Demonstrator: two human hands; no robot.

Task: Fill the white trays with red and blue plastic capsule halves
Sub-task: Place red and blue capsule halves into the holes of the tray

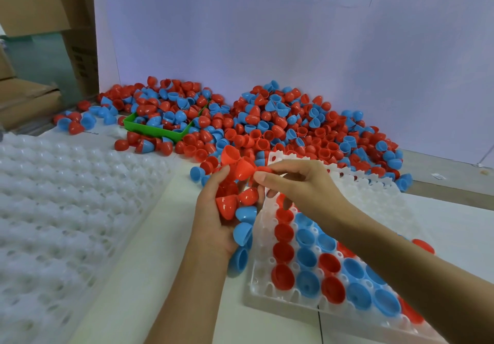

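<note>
A: Capsule halves: where are they?

B: My left hand (213, 218) cups several; my right hand (299, 183) pinches one red half (242, 169).

A: And the tray?

B: White tray (270, 294) lies directly below my right grip, empty pockets nearest it.

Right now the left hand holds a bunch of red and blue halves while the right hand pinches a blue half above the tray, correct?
Not quite. In the head view the right hand pinches a red half, not blue. The left hand does hold red and blue halves beside the tray.
</note>
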